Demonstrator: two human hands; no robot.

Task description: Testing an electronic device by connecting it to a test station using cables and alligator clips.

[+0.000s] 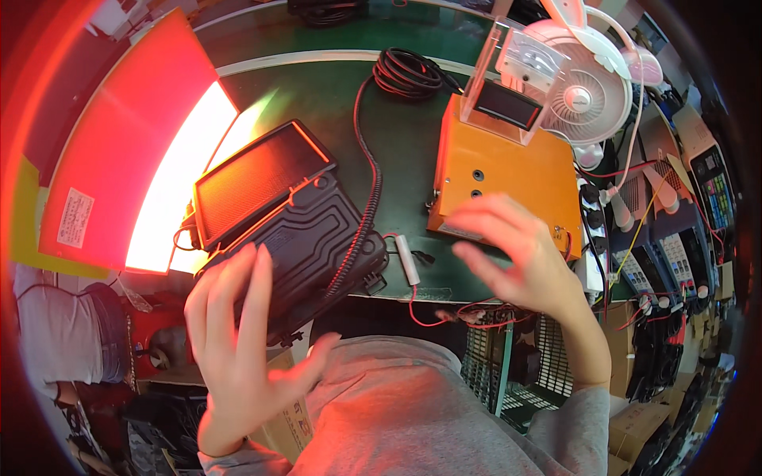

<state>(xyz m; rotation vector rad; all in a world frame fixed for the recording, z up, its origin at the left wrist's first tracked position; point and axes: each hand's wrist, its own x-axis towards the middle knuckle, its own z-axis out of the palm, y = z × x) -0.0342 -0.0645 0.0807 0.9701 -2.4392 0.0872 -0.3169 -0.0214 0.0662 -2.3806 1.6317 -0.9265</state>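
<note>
A black ribbed plastic case [305, 226] lies tilted on the green bench, with a dark fine-gridded panel [266, 182] at its far side. My left hand [250, 341] is open over the case's near left corner, fingers stretched; whether the fingertips touch it I cannot tell. At the right stands an orange metal box [508, 170] with a clear holder [508, 79] and a small dark display on top. My right hand [524, 258] hovers by its near edge, open and holding nothing. A white tube [407, 260] on a red wire lies between case and box.
A large glowing red-white light panel [143, 159] stands at the left. From a black cable coil [406, 74], a cord runs down over the case. A white fan [579, 97] and bench instruments [663, 246] line the right. Green mesh crates [548, 357] sit below the bench edge.
</note>
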